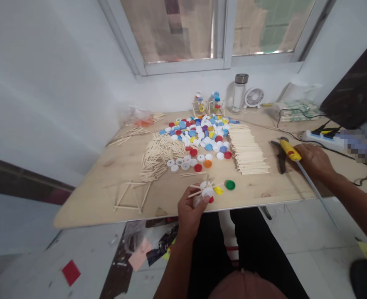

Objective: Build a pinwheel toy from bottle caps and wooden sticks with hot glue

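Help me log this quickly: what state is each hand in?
Left hand: closed, holding a white bottle cap with sticks.
Right hand: closed, holding the yellow glue gun.

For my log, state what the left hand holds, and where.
The left hand grips a piece of white caps and sticks, thumb at its near edge.

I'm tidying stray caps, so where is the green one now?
In the head view, the green cap lies right of centre near the front edge of the table, right of the yellow piece beside the left hand.
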Available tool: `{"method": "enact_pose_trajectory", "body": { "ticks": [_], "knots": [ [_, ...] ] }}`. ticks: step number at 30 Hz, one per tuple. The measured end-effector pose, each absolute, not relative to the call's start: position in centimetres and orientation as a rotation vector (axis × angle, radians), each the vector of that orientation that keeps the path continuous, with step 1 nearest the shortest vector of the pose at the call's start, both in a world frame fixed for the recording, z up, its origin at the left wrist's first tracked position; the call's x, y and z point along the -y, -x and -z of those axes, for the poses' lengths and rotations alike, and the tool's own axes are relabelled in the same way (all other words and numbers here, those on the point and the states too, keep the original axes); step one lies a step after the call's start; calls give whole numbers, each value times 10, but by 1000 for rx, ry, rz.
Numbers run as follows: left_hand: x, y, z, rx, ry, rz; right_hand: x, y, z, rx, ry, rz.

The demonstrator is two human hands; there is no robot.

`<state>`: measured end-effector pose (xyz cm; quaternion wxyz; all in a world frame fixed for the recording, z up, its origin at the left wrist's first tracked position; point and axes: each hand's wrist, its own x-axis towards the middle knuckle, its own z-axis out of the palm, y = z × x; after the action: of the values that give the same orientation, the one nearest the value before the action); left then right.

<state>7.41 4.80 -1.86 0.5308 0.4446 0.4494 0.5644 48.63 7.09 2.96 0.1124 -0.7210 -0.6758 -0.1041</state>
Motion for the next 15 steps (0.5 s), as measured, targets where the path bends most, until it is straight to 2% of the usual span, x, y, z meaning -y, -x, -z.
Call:
{"method": "enact_pose_trajectory", "body": {
  "ticks": [8, 15],
  "knots": [
    [-52, -72, 28, -930, -931, -1377, -72, -498, -27, 2127, 2126, 304],
    [-55, -74, 18, -824, -737, -1444, -40, -467, -43, 2022, 2053, 465]
  ]
}}
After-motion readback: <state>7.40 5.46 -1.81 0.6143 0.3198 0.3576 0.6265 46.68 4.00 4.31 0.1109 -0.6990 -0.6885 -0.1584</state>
